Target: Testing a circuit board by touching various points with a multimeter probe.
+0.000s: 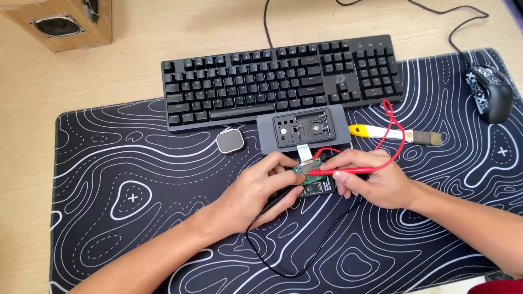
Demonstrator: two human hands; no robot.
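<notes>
Black lead wire [283, 261] loops nearest camera, on black desk mat with white contour lines [131, 218]. Left hand [261, 188] closed on black probe, steadying small green circuit board [310, 174]. Right hand [370, 182] pinches red probe [348, 171], tip on board. Board sits mid-mat, just below grey opened device case [305, 128]. Step, by look: probing contacts; next touch needs steady tip on tiny pads. Count: two probes, one board, one black keyboard [283, 76], one patterned mouse [490, 92], one yellow-handled brush [392, 132].

Behind the hands' grip on the circuit board [306, 170] lies the opened casing [303, 129], then the keyboard [283, 79]; the brush [393, 134] lies behind-right.
</notes>
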